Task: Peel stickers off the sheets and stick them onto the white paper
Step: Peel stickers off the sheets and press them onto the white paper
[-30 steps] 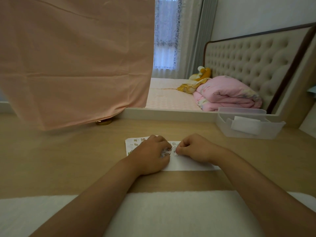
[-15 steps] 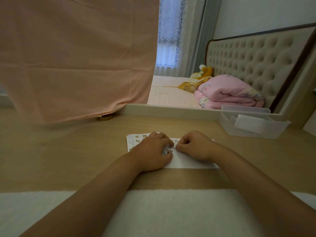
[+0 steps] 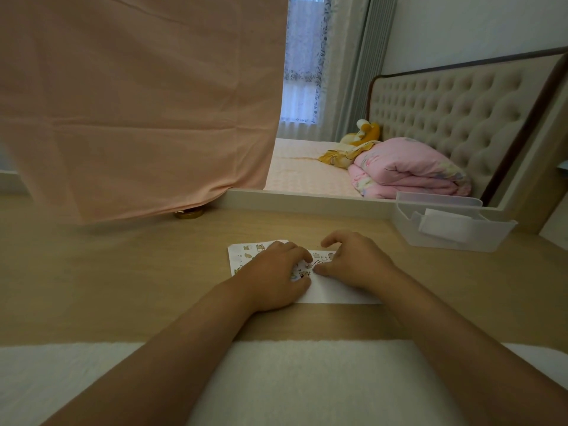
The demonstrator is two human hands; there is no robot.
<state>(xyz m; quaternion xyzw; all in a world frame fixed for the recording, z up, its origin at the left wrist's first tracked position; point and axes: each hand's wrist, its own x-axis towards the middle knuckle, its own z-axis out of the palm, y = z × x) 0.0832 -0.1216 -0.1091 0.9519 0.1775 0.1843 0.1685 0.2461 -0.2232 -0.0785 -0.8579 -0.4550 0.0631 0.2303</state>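
A: What is met nearest?
B: A white towel [image 3: 307, 379] is laid along the near edge of the surface [image 3: 123, 287]. Both forearms are passed over it toward 12 o'clock.

A: And the task's things?
B: The white paper [image 3: 341, 292] is laid flat just beyond the towel. The sticker sheet [image 3: 246, 253] is met at its 10 o'clock side; which lies on top cannot be told. The sheet is pressed down by the left hand [image 3: 273, 275], fingers bent, with nothing closed round. The right hand [image 3: 356, 262] is set at 3 o'clock of it. Its thumb tip is lowered onto the printed part, and the other fingers are loosely curved and lifted. Whether a sticker is pinched cannot be told.

A: How is a sticker likely to be handled?
B: It is judged thin, light and limp, easily creased or folded onto itself. A corner would best be raised by a nail, then taken at that edge only, with the sheet pinned.

A: Farther off?
B: A clear tray [image 3: 491, 241] is stood at 2 o'clock and a pink cloth [image 3: 138, 103] is hung at 10 o'clock. A bed [image 3: 307, 173] with a pink quilt [image 3: 408, 170] is seen behind.
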